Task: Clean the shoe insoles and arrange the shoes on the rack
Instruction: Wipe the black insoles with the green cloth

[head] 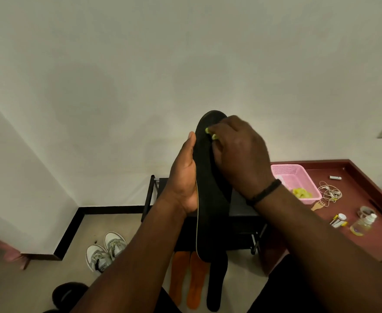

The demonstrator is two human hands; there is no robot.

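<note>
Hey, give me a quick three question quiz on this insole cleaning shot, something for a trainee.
1. True or false: the left hand holds the black insole upright.
2. What colour is the cloth the right hand presses on it? A yellow-green, B white, C red.
3. How many orange insoles lie on the floor?
Key: 1 true; 2 A; 3 two.

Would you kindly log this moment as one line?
left hand holds black insole upright | right hand rubs yellow cloth near its top | rack behind
</note>
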